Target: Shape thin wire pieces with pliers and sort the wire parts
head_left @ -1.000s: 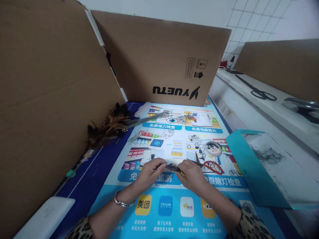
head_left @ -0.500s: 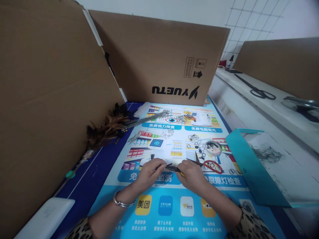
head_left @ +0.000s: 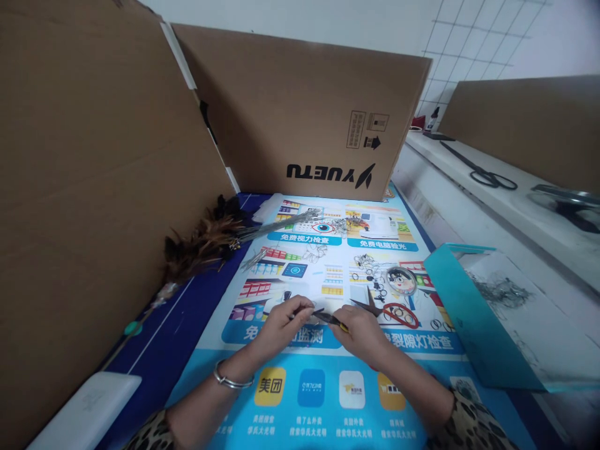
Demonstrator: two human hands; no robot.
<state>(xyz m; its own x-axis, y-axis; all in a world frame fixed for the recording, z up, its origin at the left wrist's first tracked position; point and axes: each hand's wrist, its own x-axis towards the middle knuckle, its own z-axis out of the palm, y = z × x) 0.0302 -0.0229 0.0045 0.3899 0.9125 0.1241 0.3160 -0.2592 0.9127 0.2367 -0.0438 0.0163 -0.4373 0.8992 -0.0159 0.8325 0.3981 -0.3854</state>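
In my right hand [head_left: 360, 330] is a pair of pliers [head_left: 324, 317] with dark jaws and a bit of yellow handle showing. The jaws point left, toward my left hand [head_left: 287, 319]. Thumb and forefinger of that left hand are pinched together at the tip of the jaws; what they hold is too small to make out. Just beyond my right hand lie scissors with red handles [head_left: 401, 315], blades spread. Small dark rings and wire bits [head_left: 379, 284] are scattered farther up the printed mat [head_left: 276, 356].
A bundle of wires [head_left: 281, 222] and brown feathers [head_left: 201, 244] lie at left. Cardboard panels [head_left: 262, 112] stand behind and left. A teal box [head_left: 473, 325] holding a tangle of wire is at right. Black scissors [head_left: 487, 175] rest on the ledge [head_left: 520, 200].
My left fingers have shifted slightly by the pliers' tip. The pliers stay in my right hand, and the surrounding things lie as before.
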